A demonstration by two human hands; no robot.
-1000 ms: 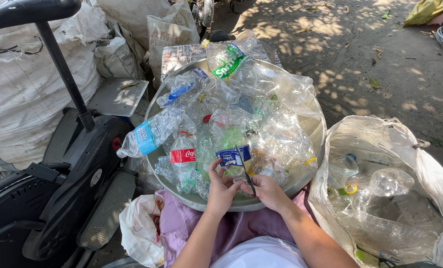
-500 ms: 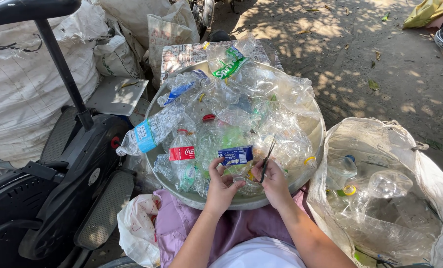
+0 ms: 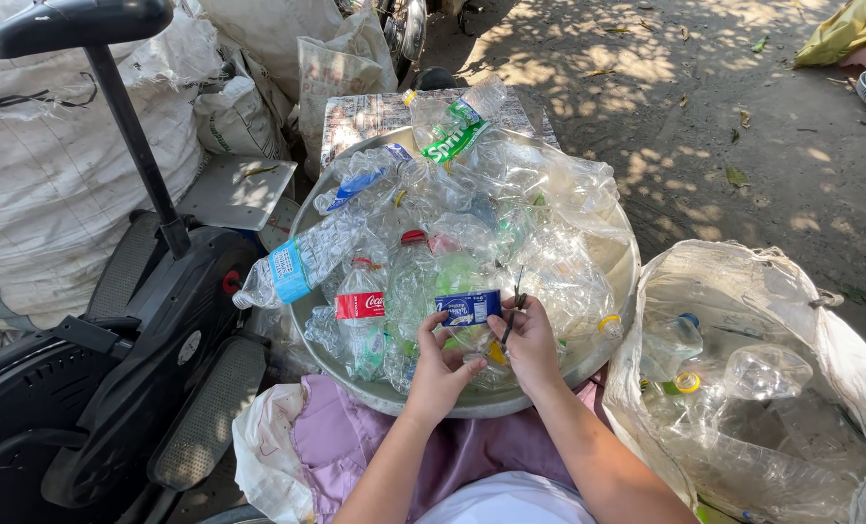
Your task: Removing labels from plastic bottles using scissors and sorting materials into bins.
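While you sit outdoors on sun-dappled dirt ground [image 3: 743, 126], your left hand [image 3: 441, 364] grips a clear plastic bottle [image 3: 467, 325] w/ blue label, fingers curled round it, at the near rim of a big metal basin [image 3: 622, 262] piled w/ empty bottles. Right hand [image 3: 530, 340] is pinched on small dark scissors [image 3: 513, 311], tips just beside the label. Clear sack [image 3: 772, 408] of bottles sits right of the basin; black exercise machine [image 3: 151, 320] and white woven sacks [image 3: 54, 165] to the left.
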